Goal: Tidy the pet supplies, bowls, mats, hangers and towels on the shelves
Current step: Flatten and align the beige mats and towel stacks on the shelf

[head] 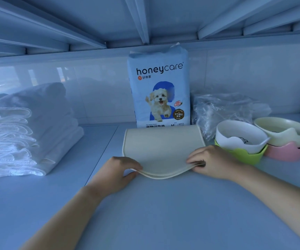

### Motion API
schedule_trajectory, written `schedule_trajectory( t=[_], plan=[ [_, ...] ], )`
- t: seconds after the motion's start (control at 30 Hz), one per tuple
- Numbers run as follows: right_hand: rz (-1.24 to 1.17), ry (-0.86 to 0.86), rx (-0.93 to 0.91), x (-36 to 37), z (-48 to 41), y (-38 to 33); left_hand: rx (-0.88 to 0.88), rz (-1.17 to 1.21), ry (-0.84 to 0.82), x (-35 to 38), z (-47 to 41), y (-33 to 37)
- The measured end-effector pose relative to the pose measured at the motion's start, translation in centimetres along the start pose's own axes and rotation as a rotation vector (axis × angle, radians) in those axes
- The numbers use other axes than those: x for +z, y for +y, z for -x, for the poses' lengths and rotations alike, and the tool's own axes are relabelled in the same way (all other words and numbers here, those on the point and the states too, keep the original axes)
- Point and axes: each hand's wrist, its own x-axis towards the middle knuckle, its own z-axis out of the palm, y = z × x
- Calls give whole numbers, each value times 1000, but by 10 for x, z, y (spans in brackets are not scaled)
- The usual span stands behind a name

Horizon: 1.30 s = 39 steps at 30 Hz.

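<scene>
1. Location: the folded mat [161, 145] lies on the shelf [145, 213], just in front of the training-pad pack [159, 91], between the towels [19, 130] and the bowls [239, 139].
2. Grip: the left hand [116, 170] and right hand [216, 161] each pinch a near corner, fingers curled round the layered edges.
3. Handling: judged light, soft and floppy, since the near edge sags between the grips. Hold both corners together.
4. Orientation: the fold faces the back wall and the free edges face the person. The long axis appears to run left to right.

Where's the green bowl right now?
Head view, right of centre on the shelf: the green bowl sits under a white bowl, just right of the right hand gripping the beige mat, left of the pink bowl.
</scene>
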Motion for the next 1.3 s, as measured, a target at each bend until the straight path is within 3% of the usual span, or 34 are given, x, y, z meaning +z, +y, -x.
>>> schedule_trajectory(
  t=[0.4, 0.7, 1.3],
  plan=[
    [-3, 39, 36, 0, 0, 4, 4, -150, 62, 11, -7, 4],
    [-115, -12, 42, -5, 6, -1, -38, -35, -6, 3, -1, 1],
    [-191, -68, -78, -4, -19, -33, -125, -284, -156, -9, -6, 7]
  ],
)
